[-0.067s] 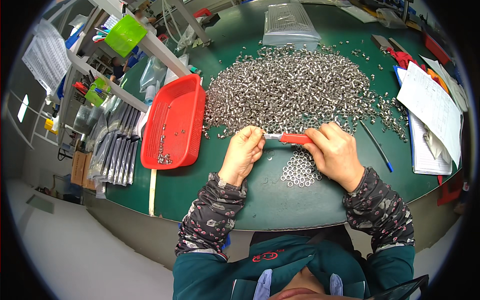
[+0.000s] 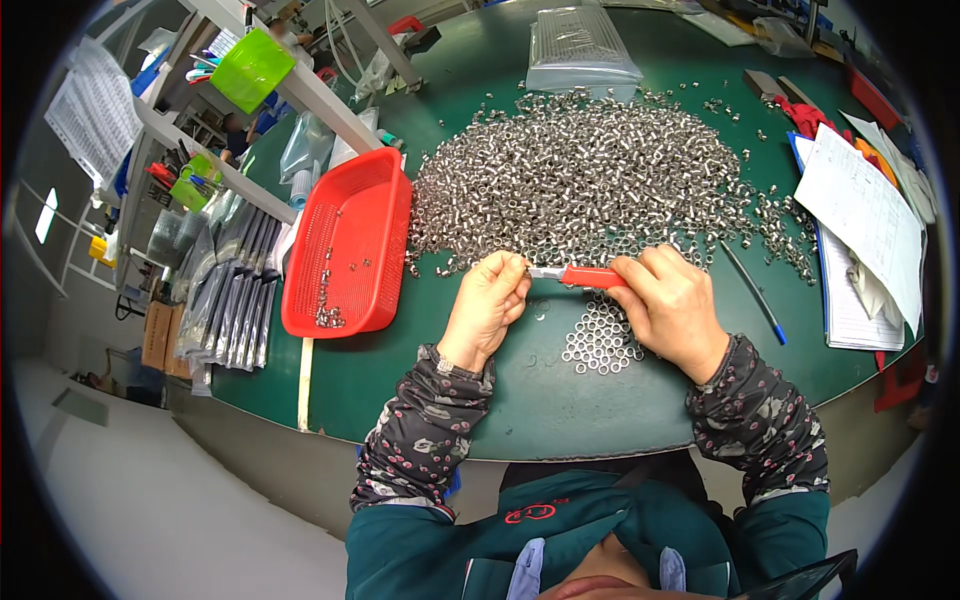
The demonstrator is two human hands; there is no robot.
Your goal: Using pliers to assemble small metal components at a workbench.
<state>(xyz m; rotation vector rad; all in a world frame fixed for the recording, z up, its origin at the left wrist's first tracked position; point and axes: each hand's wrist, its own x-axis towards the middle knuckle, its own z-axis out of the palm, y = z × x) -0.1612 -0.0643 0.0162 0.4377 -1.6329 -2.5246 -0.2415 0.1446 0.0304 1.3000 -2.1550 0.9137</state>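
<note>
My right hand (image 2: 675,312) is closed around the red handle of a knife (image 2: 592,277), which lies level and points left. Its short metal blade reaches the fingertips of my left hand (image 2: 482,312). Those fingers are pinched together, and whatever small piece they hold is hidden. Just below the knife, a flat cluster of small metal rings (image 2: 600,340) lies on the green table (image 2: 560,405). Beyond both hands spreads a large heap of short shiny metal rings (image 2: 580,180).
A red plastic basket (image 2: 394,245) with a few rings inside stands to the left. On the right lie a blue-tipped pen (image 2: 755,292) and papers on a clipboard (image 2: 862,225). Clear plastic bags (image 2: 582,50) rest behind the heap. Packed bags (image 2: 235,300) sit at the far left.
</note>
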